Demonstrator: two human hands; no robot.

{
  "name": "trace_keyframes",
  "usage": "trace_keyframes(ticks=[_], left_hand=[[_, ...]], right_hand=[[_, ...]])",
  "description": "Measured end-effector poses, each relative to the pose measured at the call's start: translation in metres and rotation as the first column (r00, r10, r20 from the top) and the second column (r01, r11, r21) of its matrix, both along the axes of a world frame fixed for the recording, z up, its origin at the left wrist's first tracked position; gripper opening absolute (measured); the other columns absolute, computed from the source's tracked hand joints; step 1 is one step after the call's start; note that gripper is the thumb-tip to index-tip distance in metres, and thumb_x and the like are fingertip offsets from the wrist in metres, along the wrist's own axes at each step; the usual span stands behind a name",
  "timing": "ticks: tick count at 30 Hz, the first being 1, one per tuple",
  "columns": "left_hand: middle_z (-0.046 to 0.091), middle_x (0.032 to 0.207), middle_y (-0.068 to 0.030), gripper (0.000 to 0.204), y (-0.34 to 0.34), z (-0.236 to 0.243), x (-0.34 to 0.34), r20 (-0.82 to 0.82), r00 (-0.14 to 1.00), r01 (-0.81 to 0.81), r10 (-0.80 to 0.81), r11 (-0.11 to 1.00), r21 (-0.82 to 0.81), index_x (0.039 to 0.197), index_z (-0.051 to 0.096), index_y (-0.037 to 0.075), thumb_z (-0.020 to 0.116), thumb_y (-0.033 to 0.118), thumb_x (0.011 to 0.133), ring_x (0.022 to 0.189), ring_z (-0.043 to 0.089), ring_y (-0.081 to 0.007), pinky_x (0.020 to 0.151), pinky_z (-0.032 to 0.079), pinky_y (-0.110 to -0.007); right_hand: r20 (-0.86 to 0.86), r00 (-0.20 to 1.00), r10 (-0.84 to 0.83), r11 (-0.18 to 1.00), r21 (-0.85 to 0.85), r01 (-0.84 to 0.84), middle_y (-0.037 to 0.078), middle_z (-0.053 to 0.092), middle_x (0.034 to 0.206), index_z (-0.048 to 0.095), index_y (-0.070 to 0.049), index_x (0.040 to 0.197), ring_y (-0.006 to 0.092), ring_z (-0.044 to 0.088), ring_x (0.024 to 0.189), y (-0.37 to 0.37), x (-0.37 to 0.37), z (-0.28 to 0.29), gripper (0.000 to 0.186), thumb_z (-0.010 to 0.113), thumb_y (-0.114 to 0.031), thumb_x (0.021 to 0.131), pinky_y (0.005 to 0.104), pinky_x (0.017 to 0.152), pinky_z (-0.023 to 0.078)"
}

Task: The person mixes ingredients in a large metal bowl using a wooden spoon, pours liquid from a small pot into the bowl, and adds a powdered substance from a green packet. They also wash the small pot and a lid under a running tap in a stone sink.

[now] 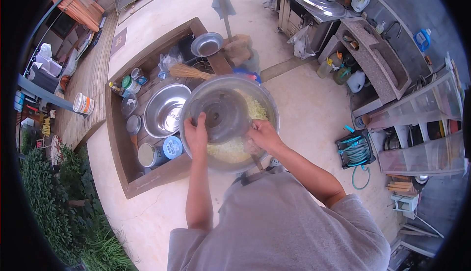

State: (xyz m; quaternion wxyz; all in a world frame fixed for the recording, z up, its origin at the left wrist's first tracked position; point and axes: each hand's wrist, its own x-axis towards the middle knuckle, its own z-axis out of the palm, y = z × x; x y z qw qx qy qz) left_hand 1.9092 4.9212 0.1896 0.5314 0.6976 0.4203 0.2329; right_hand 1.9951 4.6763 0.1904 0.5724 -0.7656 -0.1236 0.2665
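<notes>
A round, dull-grey metal bowl [221, 116] with rings around a darker centre is held over a large metal basin [271, 94]; it could also be a lid. My left hand [197, 134] grips its left rim, thumb on top. My right hand [265, 136] is closed at its right edge, the fingertips partly hidden. Inside the basin lies a pale yellow, shredded-looking food [230, 151], partly covered by the bowl. Just left of the basin, a shiny wide metal bowl [164, 109] stands on a wooden-framed table [157, 179].
Several jars and tubs, including a blue-lidded tub [172, 147], stand on the table, with a straw brush [189, 71] and a small metal bowl [206, 44] farther back. At right are a stone sink [380, 57], a hose reel [355, 149] and a shelf rack [417, 123]. Plants [64, 202] grow at lower left.
</notes>
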Motion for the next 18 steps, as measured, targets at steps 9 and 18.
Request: trace_keyframes(ticks=[9,18], left_hand=[[0.067,0.138,-0.0328,0.076,0.010,0.034,-0.002,-0.148,0.985,0.103,-0.089,0.990,0.094,0.149,0.056,-0.004,0.068,0.055,0.103,0.131,0.064,-0.0487,0.114,0.045,-0.050],[0.059,0.150,-0.0359,0.077,0.014,0.034,-0.018,-0.118,0.973,0.218,-0.198,0.957,0.192,0.158,0.050,0.000,0.064,0.054,0.105,0.141,0.055,-0.0535,0.118,0.041,-0.053]], right_hand=[[0.009,0.987,0.160,0.984,0.075,-0.160,0.011,0.071,0.093,0.068,0.002,0.118,0.0190,0.062,0.084,0.009,-0.028,0.005,0.034,0.067,-0.031,0.112,0.0390,0.079,0.052],[0.032,0.975,0.220,0.975,-0.023,-0.219,0.018,0.075,0.108,0.065,-0.001,0.132,0.0270,0.071,0.100,0.010,-0.040,0.025,0.037,0.067,-0.031,0.111,0.0414,0.092,0.055]])
